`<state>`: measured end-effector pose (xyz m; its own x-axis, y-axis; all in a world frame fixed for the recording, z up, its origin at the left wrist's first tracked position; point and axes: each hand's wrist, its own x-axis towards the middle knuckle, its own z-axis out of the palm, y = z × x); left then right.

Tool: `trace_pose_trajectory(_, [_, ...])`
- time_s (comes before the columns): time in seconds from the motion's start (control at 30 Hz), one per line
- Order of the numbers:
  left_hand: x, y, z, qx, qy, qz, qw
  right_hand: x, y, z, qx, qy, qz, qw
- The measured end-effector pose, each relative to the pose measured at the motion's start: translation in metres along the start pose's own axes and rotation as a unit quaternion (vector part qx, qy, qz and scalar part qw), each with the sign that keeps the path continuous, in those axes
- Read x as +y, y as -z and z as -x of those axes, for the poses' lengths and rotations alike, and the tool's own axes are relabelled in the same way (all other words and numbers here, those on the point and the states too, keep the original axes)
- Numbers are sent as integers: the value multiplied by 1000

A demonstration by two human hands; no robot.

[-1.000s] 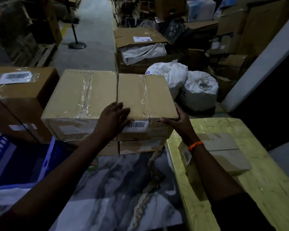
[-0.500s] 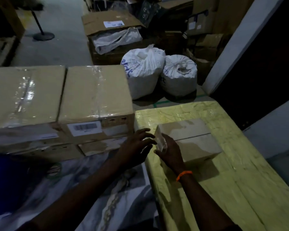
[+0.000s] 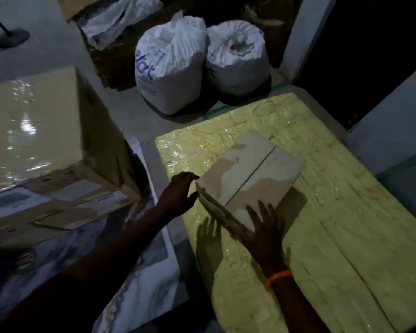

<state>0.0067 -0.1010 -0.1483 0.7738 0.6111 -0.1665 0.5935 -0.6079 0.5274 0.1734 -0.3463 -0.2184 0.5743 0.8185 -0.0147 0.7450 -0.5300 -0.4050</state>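
Note:
A small flat cardboard box (image 3: 252,174) lies slanted on a yellow plastic-wrapped surface (image 3: 322,248). Its near-left edge looks slightly raised and casts a shadow. My left hand (image 3: 178,194) holds the box's left corner, fingers over the top and thumb at the edge below. My right hand (image 3: 262,228), with an orange band at the wrist, rests on the box's near edge with its fingers spread and straight.
A large taped cardboard box (image 3: 34,131) stands at left on a marble-patterned surface (image 3: 135,284), with a tape roll (image 3: 25,259) near it. Two white sacks (image 3: 171,63) (image 3: 238,56) sit on the floor behind. A white pillar (image 3: 296,32) rises at back right.
Both hands left the large taped box and moved right to the small box. The view swung right and down, and the small box has turned and lifted at its near edge.

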Motion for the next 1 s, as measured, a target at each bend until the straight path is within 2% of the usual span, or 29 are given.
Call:
trace_pose_trajectory(0.1, [15,-24,-19,-15,85,45,995,57,22,25,59,-22,-104,993])
trace_pose_trajectory(0.2, [35,-51,-29,-64,126,107,984,80,39,34,70,-82,-231,967])
trace_pose_trajectory(0.3, [60,-71,-30,-106,111,171,973,74,43,24,110,-238,-341,903])
trace_pose_trajectory(0.37, [71,-79,-28,-109,92,154,978,60,43,12,102,-279,-399,867])
trace_pose_trajectory(0.5, [68,-73,-9,-63,93,151,982,34,49,16,112,-263,-421,861])
trace_pose_trajectory(0.6, [62,-56,20,-23,103,229,968,17,61,33,118,-222,-416,874])
trace_pose_trajectory(0.7, [62,-34,60,14,77,297,952,-9,83,56,136,-174,-421,880])
trace_pose_trajectory(0.9, [48,2,188,74,65,337,936,-69,112,127,101,-84,-392,910])
trace_pose_trajectory(1.0, [29,4,265,117,79,381,914,-98,104,162,67,-49,-382,921])
